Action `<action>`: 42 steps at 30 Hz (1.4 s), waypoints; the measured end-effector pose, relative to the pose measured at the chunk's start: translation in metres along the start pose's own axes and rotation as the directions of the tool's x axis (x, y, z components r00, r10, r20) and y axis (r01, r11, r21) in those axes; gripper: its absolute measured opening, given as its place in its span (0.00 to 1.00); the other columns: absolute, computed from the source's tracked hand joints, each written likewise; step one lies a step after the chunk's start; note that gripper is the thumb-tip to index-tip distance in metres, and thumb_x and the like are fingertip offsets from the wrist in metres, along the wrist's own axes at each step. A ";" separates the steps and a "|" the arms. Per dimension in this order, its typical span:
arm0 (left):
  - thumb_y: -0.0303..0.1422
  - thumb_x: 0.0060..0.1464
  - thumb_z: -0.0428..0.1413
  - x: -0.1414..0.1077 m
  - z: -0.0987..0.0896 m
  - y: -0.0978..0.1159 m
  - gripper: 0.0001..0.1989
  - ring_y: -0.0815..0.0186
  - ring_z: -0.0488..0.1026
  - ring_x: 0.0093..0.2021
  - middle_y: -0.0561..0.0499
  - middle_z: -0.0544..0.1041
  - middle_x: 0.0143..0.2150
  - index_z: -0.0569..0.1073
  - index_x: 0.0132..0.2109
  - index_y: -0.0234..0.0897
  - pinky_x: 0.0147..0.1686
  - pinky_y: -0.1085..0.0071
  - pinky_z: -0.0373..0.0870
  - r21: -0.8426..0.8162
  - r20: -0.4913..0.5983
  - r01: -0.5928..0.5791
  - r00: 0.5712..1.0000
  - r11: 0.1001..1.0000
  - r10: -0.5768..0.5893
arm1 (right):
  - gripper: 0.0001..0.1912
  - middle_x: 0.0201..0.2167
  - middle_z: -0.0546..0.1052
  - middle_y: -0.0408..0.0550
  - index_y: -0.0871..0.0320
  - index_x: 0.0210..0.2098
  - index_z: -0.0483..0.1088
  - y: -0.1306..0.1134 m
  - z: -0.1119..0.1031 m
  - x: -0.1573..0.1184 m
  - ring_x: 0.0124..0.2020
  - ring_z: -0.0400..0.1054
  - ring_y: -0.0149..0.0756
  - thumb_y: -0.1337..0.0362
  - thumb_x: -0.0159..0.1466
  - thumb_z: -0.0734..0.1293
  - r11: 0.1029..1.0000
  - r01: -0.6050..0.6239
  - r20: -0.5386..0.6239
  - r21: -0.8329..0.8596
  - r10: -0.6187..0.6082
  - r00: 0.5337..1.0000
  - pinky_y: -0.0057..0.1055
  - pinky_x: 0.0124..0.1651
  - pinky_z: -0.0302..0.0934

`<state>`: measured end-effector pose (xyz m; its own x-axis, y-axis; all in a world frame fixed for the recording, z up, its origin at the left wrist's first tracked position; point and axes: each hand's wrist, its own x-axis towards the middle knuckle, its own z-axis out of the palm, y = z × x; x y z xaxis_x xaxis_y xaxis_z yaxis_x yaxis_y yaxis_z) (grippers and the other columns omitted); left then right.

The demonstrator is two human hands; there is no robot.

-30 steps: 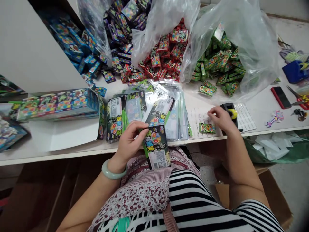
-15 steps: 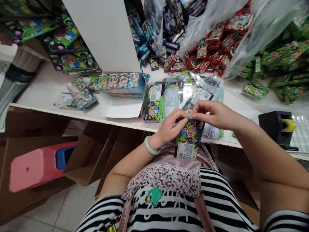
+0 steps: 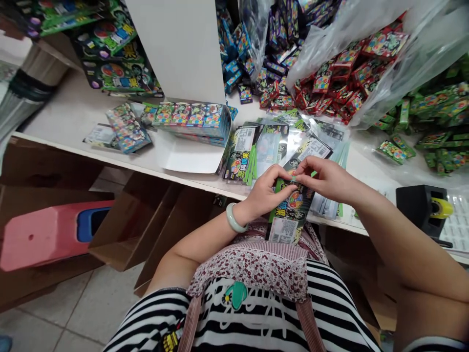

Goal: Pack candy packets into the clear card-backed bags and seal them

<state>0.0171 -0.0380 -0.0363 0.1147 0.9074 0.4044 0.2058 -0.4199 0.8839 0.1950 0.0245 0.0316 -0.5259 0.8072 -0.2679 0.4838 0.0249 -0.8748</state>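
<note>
Left hand [image 3: 270,189] pinches black candy pouch [image 3: 288,214] by its top edge, just off white table [image 3: 69,115]; right hand [image 3: 325,180] fingertips pressed together there, what's between unclear. Pouch probably light, bendy, slick; grip top corners.

Blk/wht striped tee [image 3: 331,300], floral apron [image 3: 252,269] w/ pinkish straps [image 3: 309,322], pale-grn bangle [image 3: 231,218].

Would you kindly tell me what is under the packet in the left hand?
Around the packet, other packets, the table and the apron show; whatever lies directly beneath it is covered.
</note>
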 end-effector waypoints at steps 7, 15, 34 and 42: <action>0.47 0.61 0.57 -0.033 -0.007 0.017 0.22 0.62 0.77 0.46 0.44 0.78 0.48 0.69 0.55 0.36 0.46 0.64 0.77 -0.271 0.323 0.345 0.912 0.899 -0.252 | 0.16 0.26 0.74 0.43 0.56 0.26 0.71 0.014 -0.007 -0.001 0.28 0.68 0.33 0.53 0.46 0.75 0.831 -0.409 0.336 0.377 0.289 0.897 0.30 0.32 0.63; 0.40 0.64 0.54 0.015 -0.178 0.042 0.14 0.63 0.77 0.48 0.49 0.78 0.48 0.69 0.54 0.42 0.51 0.64 0.76 0.557 -0.292 -0.139 0.890 0.819 0.349 | 0.24 0.35 0.80 0.50 0.48 0.34 0.76 0.037 -0.035 -0.013 0.37 0.73 0.44 0.38 0.48 0.74 0.965 -0.088 -0.202 0.248 0.140 0.969 0.39 0.39 0.70; 0.48 0.61 0.55 0.041 -0.110 -0.065 0.37 0.49 0.54 0.71 0.41 0.60 0.70 0.53 0.70 0.39 0.70 0.45 0.49 0.621 0.306 -0.244 0.950 0.745 0.057 | 0.37 0.60 0.70 0.69 0.67 0.62 0.62 0.077 -0.035 0.049 0.62 0.63 0.60 0.54 0.59 0.70 0.750 -0.048 -0.283 -0.660 -0.190 0.940 0.53 0.63 0.57; 0.39 0.53 0.64 0.028 0.005 -0.035 0.48 0.45 0.31 0.76 0.34 0.40 0.76 0.48 0.72 0.36 0.71 0.43 0.35 0.669 0.480 -0.029 0.779 0.743 -0.402 | 0.38 0.56 0.71 0.68 0.67 0.63 0.60 0.066 -0.014 0.060 0.58 0.63 0.59 0.53 0.60 0.71 0.613 -0.138 -0.252 -0.778 -0.103 0.962 0.48 0.60 0.59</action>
<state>0.0180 0.0015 -0.0568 0.4735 0.8674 -0.1531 0.7994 -0.3503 0.4880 0.2054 0.0828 -0.0369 -0.3801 0.9226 -0.0659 0.9132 0.3630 -0.1851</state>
